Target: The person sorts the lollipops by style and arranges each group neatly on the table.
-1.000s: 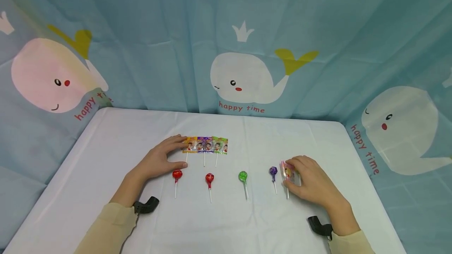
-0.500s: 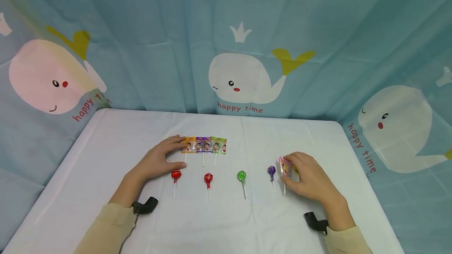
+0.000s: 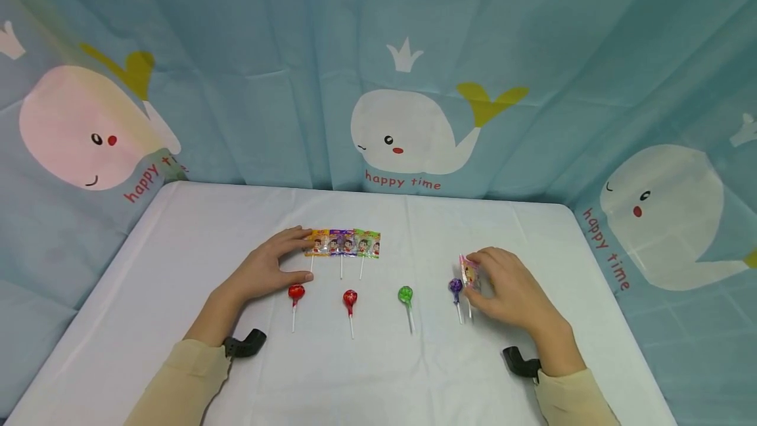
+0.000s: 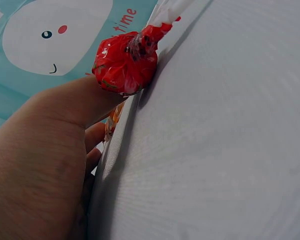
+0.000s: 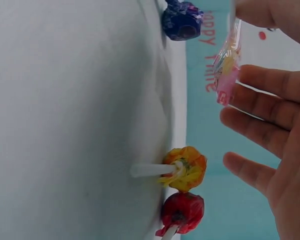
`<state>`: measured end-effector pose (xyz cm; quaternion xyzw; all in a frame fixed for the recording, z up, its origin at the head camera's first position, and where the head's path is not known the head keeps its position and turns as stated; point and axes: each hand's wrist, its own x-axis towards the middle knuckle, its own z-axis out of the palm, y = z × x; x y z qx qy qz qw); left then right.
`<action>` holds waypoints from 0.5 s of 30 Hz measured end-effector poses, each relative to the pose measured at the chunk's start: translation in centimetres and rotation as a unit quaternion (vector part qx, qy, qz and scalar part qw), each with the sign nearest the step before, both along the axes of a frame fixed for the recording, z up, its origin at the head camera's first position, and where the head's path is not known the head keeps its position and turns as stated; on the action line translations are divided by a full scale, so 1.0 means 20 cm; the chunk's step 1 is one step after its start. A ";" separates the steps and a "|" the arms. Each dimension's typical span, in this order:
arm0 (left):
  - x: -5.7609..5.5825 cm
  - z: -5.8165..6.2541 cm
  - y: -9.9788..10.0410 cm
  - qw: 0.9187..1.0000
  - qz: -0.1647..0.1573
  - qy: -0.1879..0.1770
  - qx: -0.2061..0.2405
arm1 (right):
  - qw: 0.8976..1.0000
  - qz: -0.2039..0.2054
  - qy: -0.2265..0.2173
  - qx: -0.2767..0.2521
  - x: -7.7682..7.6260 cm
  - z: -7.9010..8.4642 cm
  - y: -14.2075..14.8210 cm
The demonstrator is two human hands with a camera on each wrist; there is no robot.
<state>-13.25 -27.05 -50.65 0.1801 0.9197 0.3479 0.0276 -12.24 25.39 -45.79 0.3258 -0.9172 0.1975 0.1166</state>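
My right hand (image 3: 508,291) pinches a pink flat-wrapped lollipop (image 3: 470,273) between thumb and fingers, its white stick pointing down toward me. Just left of it lies a purple round lollipop (image 3: 455,286). The left hand (image 3: 266,268) rests on the table with spread, relaxed fingers, their tips over the left end of an orange flat-wrapped lollipop (image 3: 319,242). Beside that one, purple (image 3: 343,242) and green (image 3: 367,244) flat-wrapped lollipops continue the row. A red round lollipop (image 4: 125,65) lies close by the left thumb.
Another red round lollipop (image 3: 350,298) and a green one (image 3: 405,294) lie mid-table. In the right wrist view, yellow (image 5: 187,167) and red (image 5: 183,212) round lollipops appear near the right hand, which hides them from the head view. A whale-print curtain (image 3: 266,117) hangs behind the white table (image 3: 378,373).
My right hand has moved left and slightly away from me with the pink lollipop, bringing it close to the purple round one. The left hand has stayed in place.
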 end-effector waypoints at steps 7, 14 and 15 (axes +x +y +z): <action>0.00 -0.01 0.00 1.000 -0.005 0.001 0.007 | 1.000 -0.005 -0.012 -0.001 -0.01 0.03 -0.04; 0.00 0.00 0.00 1.000 -0.005 0.002 0.000 | 1.000 -0.002 -0.014 -0.010 -0.03 0.05 -0.10; 0.00 0.00 0.00 1.000 -0.005 0.002 0.000 | 1.000 0.000 -0.013 -0.013 -0.04 0.05 -0.11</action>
